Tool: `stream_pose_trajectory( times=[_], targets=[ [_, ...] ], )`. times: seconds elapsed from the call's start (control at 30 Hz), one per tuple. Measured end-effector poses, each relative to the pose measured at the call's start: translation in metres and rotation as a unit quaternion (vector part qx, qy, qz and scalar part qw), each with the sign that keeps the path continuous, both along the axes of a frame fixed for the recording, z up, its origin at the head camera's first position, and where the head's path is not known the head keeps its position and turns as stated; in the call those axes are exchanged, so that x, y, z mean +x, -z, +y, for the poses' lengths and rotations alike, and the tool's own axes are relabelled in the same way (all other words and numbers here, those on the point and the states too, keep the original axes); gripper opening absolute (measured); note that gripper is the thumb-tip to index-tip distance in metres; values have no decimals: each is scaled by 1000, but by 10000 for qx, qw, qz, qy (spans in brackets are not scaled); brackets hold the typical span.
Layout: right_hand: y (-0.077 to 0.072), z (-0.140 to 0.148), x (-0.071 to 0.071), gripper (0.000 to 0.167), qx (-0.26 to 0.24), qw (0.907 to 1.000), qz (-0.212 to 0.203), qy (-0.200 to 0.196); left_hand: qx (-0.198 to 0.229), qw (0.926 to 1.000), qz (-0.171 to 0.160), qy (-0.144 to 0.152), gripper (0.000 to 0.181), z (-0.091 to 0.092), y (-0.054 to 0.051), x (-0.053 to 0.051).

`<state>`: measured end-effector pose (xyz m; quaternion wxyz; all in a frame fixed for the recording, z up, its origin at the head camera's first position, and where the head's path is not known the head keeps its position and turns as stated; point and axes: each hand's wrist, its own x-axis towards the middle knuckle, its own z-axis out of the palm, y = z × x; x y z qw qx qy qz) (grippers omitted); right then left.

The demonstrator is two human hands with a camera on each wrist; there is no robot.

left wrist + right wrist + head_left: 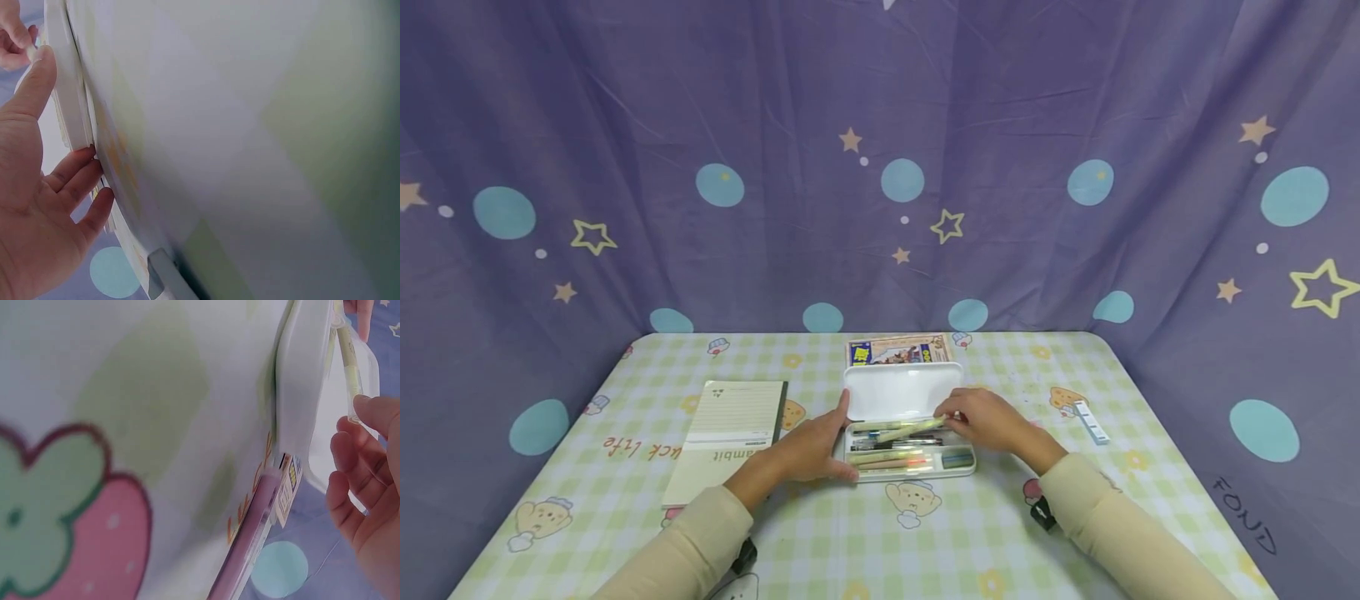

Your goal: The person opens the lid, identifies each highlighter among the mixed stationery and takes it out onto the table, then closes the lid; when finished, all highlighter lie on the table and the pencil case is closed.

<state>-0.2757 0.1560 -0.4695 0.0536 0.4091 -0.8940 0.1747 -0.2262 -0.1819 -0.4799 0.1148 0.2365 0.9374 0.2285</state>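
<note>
A white pencil case [917,477] lies open with its lid [904,392] raised at the back; pens and pencils fill its tray. My right hand [988,419] pinches the end of a pale yellow pen [910,429] over the tray. In the right wrist view the thumb and index finger of the right hand [369,462] hold that pen [351,375]. My left hand [811,448] rests against the left end of the case, thumb at the front corner. In the left wrist view the left hand [47,187] spreads its fingers along the case [70,94].
Left of the case lies a lined notebook [737,417]. Behind the lid is a printed box [898,350]. A small white and blue item [1091,422] lies on the right of the checked tablecloth [925,542]. A purple curtain [1015,100] hangs behind.
</note>
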Motion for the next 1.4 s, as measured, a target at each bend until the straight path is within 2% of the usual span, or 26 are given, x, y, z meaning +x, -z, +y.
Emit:
stream_pose_trajectory(
  times=[0.4,0.83,1.1,1.4],
  targets=[
    [2,22,1,15,-403,9980,-444,213,-27,10000,41,-18,139,-2,2,0],
    [7,63,-1,15,-747,9950,-424,504,39,10000,-21,-49,139,-1,0,2],
    [4,87,1,15,-713,9950,-307,620,5,10000,-42,-84,140,-1,2,2],
    [4,114,5,16,-677,9928,-294,945,-35,10000,37,-16,140,-1,1,0]
  ],
)
